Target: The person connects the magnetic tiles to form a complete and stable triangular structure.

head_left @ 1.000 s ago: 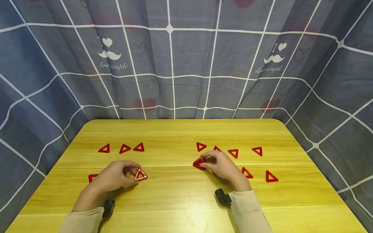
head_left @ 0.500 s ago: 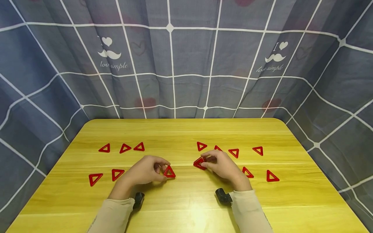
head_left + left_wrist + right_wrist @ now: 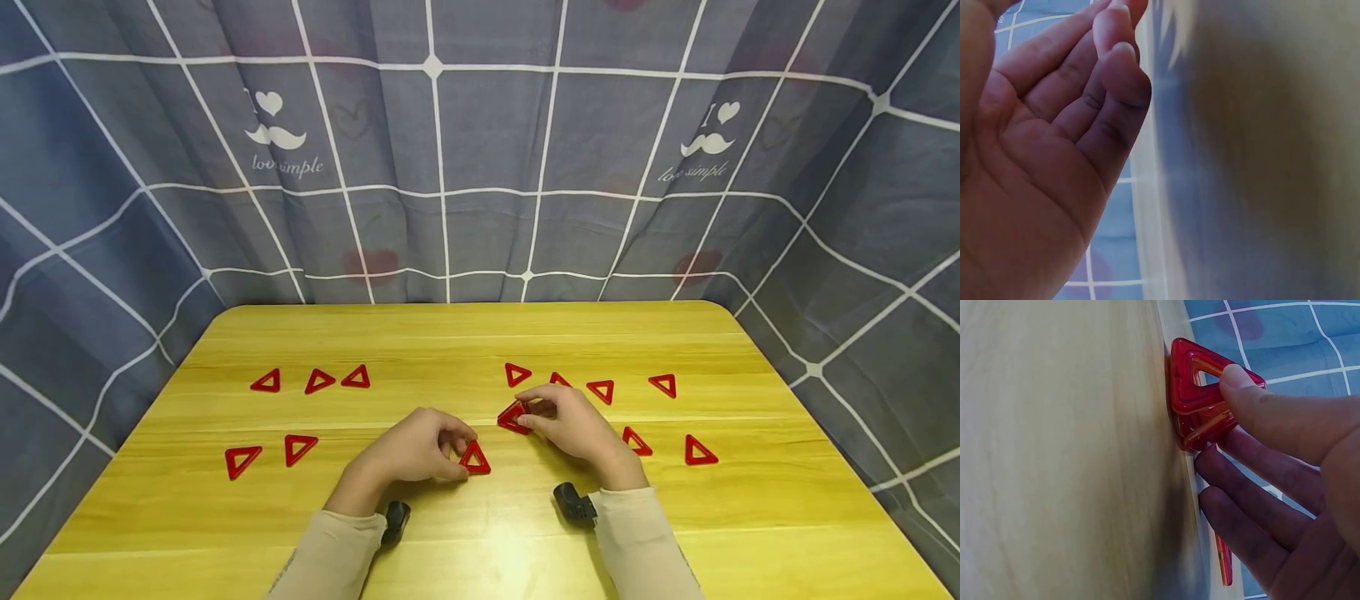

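In the head view my left hand (image 3: pixel 416 448) pinches a red triangular magnetic tile (image 3: pixel 482 468), a hollow frame held near the middle of the table. The left wrist view shows the bent fingers and palm of that left hand (image 3: pixel 1054 150), but its tile is out of that picture. A short way to the right, my right hand (image 3: pixel 573 429) grips red triangular magnetic tiles (image 3: pixel 506 419) that lean together at an angle. Seen from the right wrist, its thumb presses on the front tile (image 3: pixel 1180 375), with another tile (image 3: pixel 1200 434) behind and below; the fingers partly hide them.
Several loose red tiles lie flat on the wooden table (image 3: pixel 480 533): a left group including one tile (image 3: pixel 301 448), and a right group including another tile (image 3: pixel 701 451). One right tile (image 3: pixel 558 379) is partly behind the right hand. A checked curtain (image 3: pixel 480 167) surrounds the far sides.
My left hand has carried its tile rightward, close to the right hand, uncovering two tiles on the left. The right hand has stayed in place, holding its tiles.
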`<state>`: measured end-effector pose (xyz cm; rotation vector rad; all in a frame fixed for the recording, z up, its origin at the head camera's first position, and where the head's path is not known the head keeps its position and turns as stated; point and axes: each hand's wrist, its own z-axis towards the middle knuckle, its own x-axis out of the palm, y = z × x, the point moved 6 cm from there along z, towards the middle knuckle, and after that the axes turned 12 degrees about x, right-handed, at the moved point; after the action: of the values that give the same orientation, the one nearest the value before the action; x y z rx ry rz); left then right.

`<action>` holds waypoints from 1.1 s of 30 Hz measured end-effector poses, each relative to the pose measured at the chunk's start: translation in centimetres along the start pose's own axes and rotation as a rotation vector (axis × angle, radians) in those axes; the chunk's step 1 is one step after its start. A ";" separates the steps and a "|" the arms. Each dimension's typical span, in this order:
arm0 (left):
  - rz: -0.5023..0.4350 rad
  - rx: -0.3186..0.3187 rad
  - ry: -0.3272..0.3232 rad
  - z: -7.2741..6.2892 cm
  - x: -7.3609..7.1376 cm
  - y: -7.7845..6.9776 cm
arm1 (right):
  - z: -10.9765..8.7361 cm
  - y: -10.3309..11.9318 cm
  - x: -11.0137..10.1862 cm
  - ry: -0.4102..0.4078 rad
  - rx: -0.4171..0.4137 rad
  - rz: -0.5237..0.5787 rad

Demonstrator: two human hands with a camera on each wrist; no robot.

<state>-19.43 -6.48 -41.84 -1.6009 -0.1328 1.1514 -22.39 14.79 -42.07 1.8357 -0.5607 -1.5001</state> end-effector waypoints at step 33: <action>-0.095 -0.027 0.038 -0.4 0.5 0.9 | -4.0 -3.0 -8.1 -0.027 0.181 0.002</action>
<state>-19.33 -6.80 -42.92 -1.6226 -0.1980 1.0492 -20.76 23.45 -38.47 1.9528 -0.7321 -1.5176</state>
